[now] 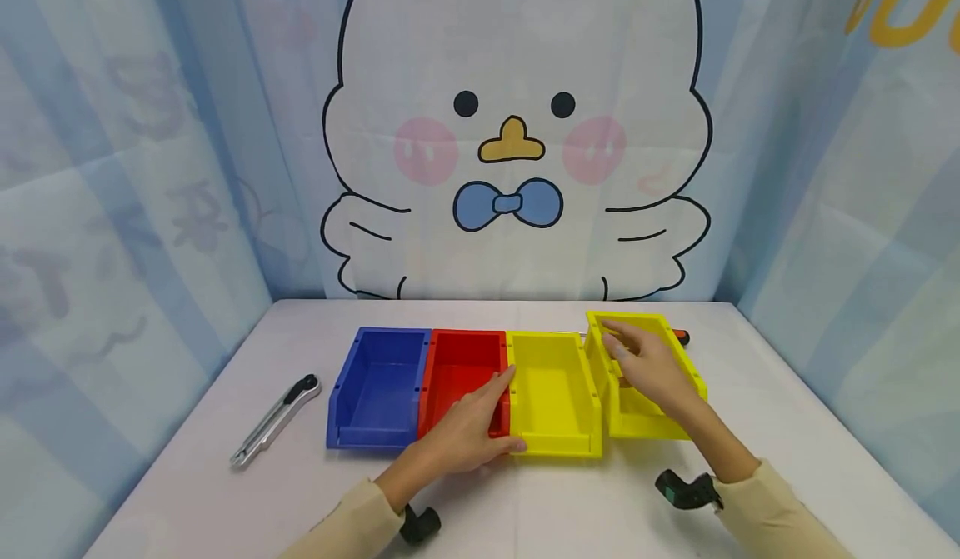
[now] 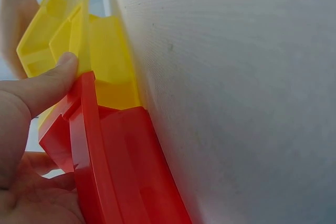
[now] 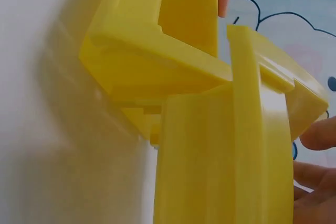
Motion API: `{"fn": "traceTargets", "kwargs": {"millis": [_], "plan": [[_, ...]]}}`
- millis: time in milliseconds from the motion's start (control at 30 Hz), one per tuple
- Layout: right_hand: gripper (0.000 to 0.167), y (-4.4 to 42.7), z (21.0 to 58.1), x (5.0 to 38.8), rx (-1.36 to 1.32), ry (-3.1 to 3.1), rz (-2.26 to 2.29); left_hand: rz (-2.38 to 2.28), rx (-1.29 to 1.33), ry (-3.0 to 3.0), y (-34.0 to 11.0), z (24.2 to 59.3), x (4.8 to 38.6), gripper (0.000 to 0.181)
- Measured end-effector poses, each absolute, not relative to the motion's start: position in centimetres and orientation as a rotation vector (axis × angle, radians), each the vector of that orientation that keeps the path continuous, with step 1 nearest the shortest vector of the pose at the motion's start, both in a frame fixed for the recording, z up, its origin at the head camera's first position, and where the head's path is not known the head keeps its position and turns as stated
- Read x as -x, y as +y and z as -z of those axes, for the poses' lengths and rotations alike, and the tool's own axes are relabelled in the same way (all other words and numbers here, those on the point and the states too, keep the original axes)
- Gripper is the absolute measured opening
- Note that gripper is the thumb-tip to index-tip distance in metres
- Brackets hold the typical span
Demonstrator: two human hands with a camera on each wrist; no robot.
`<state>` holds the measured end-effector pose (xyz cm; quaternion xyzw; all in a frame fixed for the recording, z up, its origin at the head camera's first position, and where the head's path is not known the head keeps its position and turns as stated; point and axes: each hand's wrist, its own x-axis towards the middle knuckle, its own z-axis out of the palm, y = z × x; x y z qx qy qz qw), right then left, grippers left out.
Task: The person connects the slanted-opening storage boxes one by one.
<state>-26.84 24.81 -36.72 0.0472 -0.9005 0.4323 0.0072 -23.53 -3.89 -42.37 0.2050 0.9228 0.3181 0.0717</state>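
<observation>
A blue bin [image 1: 380, 388], a red bin [image 1: 462, 363] and a yellow bin [image 1: 553, 392] stand side by side in the head view. My left hand [image 1: 468, 430] rests across the red and yellow bins, index finger along their meeting walls and thumb at the yellow bin's front corner. Its thumb [image 2: 60, 74] touches yellow plastic in the left wrist view. A second yellow bin [image 1: 648, 424] sits slightly raised at the row's right end. My right hand [image 1: 652, 367] reaches into it and grips near its left wall; the exact fingertip contact is partly hidden.
A utility knife [image 1: 275, 421] lies on the white table [image 1: 187, 492], left of the bins. Behind the right-hand yellow bin, the end of an orange-and-black handle [image 1: 681, 336] shows. Printed curtains [image 1: 517, 251] enclose the table at the back and sides.
</observation>
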Motion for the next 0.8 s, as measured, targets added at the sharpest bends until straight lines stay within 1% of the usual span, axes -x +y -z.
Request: {"fn": "traceTargets", "kwargs": {"millis": [333,800], "plan": [[0.062,24.5,37.25,26.82,-0.11,-2.854,-1.478,-0.96,-0.611,2.77,-3.96,42.3,23.49,0.105],[0.059,24.28,37.44,26.9,-0.093,-2.832,-1.479,-0.954,-0.604,2.769,-3.91,42.19,23.36,0.105]]}}
